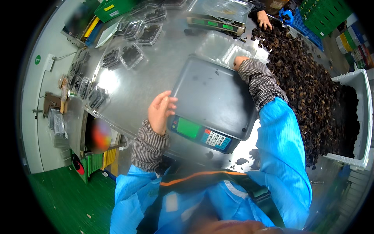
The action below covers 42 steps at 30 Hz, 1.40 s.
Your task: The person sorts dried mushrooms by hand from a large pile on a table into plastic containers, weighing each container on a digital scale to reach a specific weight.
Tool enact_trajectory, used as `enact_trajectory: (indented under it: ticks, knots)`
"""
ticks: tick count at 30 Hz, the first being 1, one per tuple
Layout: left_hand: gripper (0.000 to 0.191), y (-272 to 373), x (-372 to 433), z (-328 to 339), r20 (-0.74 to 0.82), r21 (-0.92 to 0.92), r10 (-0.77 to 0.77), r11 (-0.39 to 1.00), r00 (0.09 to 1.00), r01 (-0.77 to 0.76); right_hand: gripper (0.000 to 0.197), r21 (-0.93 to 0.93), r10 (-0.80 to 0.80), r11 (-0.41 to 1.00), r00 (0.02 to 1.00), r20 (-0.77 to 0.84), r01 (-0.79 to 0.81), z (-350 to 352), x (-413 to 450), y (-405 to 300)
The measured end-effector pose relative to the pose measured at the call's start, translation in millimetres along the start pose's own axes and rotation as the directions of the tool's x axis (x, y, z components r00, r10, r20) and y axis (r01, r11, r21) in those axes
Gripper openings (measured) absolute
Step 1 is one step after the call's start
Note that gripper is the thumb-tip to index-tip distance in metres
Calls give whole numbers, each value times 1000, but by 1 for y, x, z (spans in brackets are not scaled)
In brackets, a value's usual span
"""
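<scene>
My left hand is at the left edge of the digital scale, fingers loosely apart and nothing in them. The scale has a dark grey platform with nothing on it, a green display and a keypad facing me. Beyond its far right corner, my right hand is curled at the near rim of a clear plastic clamshell container; the fingertips are hidden. This container lies opened out, lid and base side by side, with no visible contents. Both my forearms wear checked sleeve cuffs over blue sleeves.
A large heap of dark, wood-ear-like fungus spreads along the right, up to a white foam box. Filled clamshells stand at the left. Beyond are a second scale and another person's hands, one gloved blue.
</scene>
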<state>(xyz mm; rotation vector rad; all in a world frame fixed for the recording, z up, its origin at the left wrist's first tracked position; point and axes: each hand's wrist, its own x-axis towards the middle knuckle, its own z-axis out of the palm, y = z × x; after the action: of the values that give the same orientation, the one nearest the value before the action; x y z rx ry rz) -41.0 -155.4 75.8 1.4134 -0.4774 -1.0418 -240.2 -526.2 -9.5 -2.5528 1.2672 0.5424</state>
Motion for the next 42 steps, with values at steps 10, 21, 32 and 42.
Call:
enact_trajectory:
  ticks: [10,21,32,42]
  knots:
    - [25,-12,-33,12,15,-30,-16,999,1000,17,22,-24,-138,990,889,-437,142,-17,-54,-6]
    - [25,-6,-83,91,461,117,112,976,880,-186,28,40,-256,891,574,-778,452,18,-233,-62]
    - [27,-67,-126,151,707,338,-250,941,662,-6,74,242,573,816,679,-459,-526,86,-345,142]
    - [28,-153,-115,204,706,485,-325,869,629,-96,71,224,445,892,848,-287,-393,199,-388,58]
